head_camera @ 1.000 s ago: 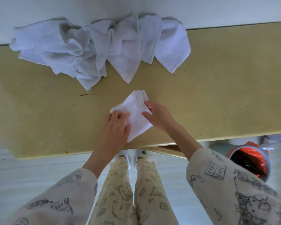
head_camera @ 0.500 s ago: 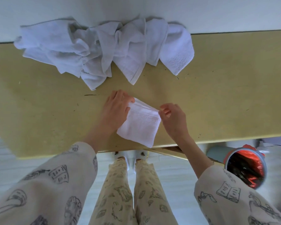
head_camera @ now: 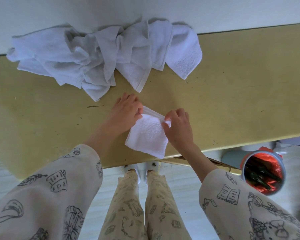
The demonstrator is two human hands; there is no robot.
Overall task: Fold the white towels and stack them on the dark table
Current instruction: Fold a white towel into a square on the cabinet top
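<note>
Since half a second ago your right hand (head_camera: 177,129) has curled onto the folded towel's (head_camera: 148,135) far right corner, pinching it; grip narrow. Your left hand (head_camera: 126,112) pinches the towel's far left corner. That towel lies on the counter (head_camera: 232,101) at its near edge, well apart from the towel pile (head_camera: 100,54) at the far edge.

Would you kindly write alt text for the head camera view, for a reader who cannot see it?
Seen from above, a person's left hand and right hand each hold a far corner of a small folded white towel near the front edge of a yellowish table. A heap of unfolded white towels lies against the wall behind; a lined bin stands on the floor, right.
</note>
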